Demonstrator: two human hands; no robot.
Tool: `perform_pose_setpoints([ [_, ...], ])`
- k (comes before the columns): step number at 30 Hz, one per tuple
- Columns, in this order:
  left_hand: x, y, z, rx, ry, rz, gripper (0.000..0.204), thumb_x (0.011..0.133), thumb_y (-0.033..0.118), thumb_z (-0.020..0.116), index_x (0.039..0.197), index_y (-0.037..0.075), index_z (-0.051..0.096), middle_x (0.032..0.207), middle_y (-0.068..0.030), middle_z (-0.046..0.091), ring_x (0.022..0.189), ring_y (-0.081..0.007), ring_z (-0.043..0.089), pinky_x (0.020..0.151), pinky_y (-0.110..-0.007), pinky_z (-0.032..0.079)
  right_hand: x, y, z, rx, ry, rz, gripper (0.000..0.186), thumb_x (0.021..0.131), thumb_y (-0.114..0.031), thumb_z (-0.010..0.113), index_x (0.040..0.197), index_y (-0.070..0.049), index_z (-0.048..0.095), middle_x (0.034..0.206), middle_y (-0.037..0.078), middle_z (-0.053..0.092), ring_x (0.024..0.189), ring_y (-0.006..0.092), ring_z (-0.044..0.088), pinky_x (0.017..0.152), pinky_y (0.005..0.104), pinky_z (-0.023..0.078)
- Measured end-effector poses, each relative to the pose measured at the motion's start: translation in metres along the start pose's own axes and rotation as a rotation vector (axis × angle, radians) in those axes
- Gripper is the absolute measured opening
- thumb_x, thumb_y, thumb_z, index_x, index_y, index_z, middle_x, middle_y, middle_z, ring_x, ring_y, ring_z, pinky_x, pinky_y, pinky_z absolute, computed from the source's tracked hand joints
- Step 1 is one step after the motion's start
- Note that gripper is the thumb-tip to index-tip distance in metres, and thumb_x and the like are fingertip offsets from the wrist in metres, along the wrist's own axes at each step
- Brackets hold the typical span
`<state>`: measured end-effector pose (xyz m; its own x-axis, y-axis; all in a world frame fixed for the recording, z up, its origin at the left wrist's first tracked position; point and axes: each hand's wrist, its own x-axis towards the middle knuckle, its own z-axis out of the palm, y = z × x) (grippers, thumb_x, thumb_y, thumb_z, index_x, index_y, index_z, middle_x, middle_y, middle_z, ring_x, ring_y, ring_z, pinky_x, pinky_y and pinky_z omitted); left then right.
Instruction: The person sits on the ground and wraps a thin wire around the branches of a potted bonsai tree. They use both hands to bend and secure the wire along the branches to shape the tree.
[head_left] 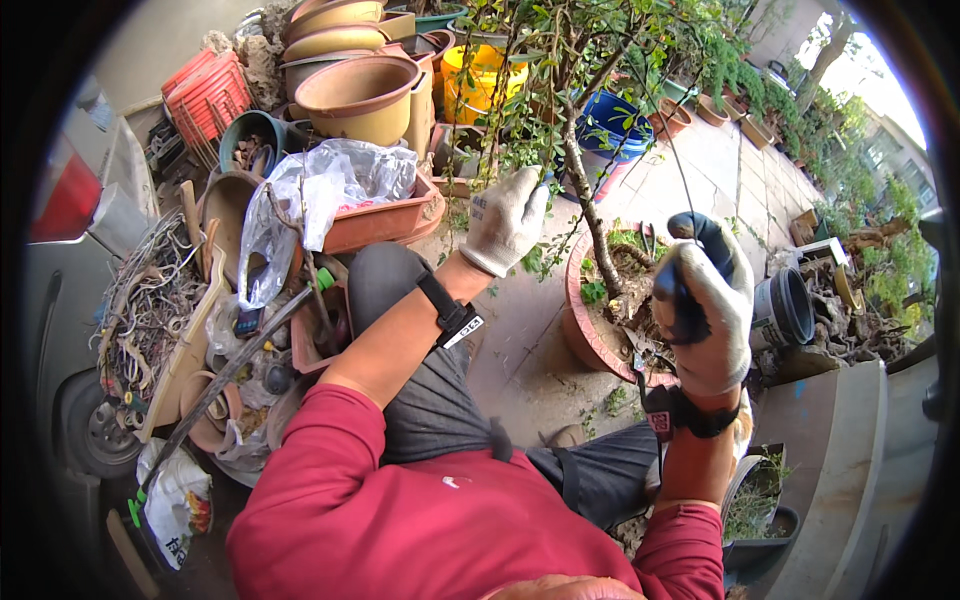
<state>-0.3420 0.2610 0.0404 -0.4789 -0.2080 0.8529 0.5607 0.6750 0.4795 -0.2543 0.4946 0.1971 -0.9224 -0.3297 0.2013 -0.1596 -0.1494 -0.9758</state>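
A small tree with a slim bent trunk (590, 215) and leafy drooping branches grows in a round reddish-brown pot (577, 325) in front of me. My left hand (508, 222), in a pale work glove, is raised left of the trunk among the hanging twigs. Its fingers are closed, and what they hold is hidden by the glove and leaves. On the right, above the pot's rim, my right hand (708, 300) wears a pale glove with dark fingertips. It is closed on a thin dark wire (684, 175) that runs up toward the branches. Beside that wrist, a metal tool (638, 358) shows partly over the soil.
Stacked pots (355, 95), a red crate (207, 92) and a rectangular planter (385, 222) with clear plastic stand at left. Tangled wire (150, 320) lies nearer. Yellow (480, 85) and blue (612, 125) buckets stand behind the tree. A black bucket (785, 308) lies tipped at right.
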Motion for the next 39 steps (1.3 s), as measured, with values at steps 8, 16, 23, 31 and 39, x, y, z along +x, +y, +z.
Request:
perform_pose_setpoints([
  [8,-0.003,0.006,-0.013,-0.074,0.009,0.053,0.007,0.093,0.002,0.068,0.097,-0.001,0.063,0.079,-0.0192,0.063,0.068,-0.0401,0.064,0.060,-0.042,0.049,0.034,0.020,0.041,-0.253,0.029,-0.062,0.030,0.097,-0.014,0.071,0.124,0.000,0.071,0.078,-0.005,0.064,0.060,0.0014,0.052,0.053,0.0190,0.039],
  [16,0.008,0.022,-0.036,-0.093,-0.153,0.095,0.014,0.090,0.002,0.064,0.102,-0.006,0.064,0.086,-0.0219,0.067,0.076,-0.0389,0.069,0.068,-0.043,0.055,0.078,0.040,0.074,-0.155,0.019,-0.229,0.032,0.102,-0.014,0.064,0.128,0.004,0.067,0.071,-0.005,0.059,0.055,0.0023,0.049,0.049,0.0205,0.040],
  [23,0.031,0.050,-0.109,-0.629,-0.247,-0.262,0.046,0.102,0.035,0.067,0.121,-0.006,0.065,0.095,-0.0112,0.075,0.080,-0.0169,0.072,0.076,-0.032,0.060,0.050,-0.004,0.040,-0.163,-0.004,-0.230,0.034,0.105,-0.015,0.056,0.134,0.002,0.065,0.068,-0.003,0.059,0.053,0.0039,0.051,0.048,0.0201,0.039],
  [31,0.067,0.023,-0.155,-1.636,-0.103,-0.285,0.061,0.104,0.053,0.050,0.138,0.005,0.063,0.115,-0.0160,0.069,0.092,-0.0290,0.062,0.091,-0.049,0.051,0.055,-0.001,0.011,-0.210,0.055,-0.103,0.034,0.106,-0.021,0.056,0.132,-0.002,0.067,0.065,-0.004,0.061,0.048,0.0009,0.047,0.044,0.0179,0.033],
  [39,0.063,-0.011,-0.124,-1.883,-0.065,-0.481,0.059,0.108,0.050,0.045,0.138,0.003,0.061,0.132,-0.0193,0.069,0.118,-0.0374,0.068,0.106,-0.055,0.051,0.061,0.011,0.018,-0.171,-0.012,-0.073,0.033,0.103,-0.016,0.058,0.130,0.002,0.066,0.070,-0.001,0.061,0.055,0.0058,0.056,0.051,0.0215,0.042],
])
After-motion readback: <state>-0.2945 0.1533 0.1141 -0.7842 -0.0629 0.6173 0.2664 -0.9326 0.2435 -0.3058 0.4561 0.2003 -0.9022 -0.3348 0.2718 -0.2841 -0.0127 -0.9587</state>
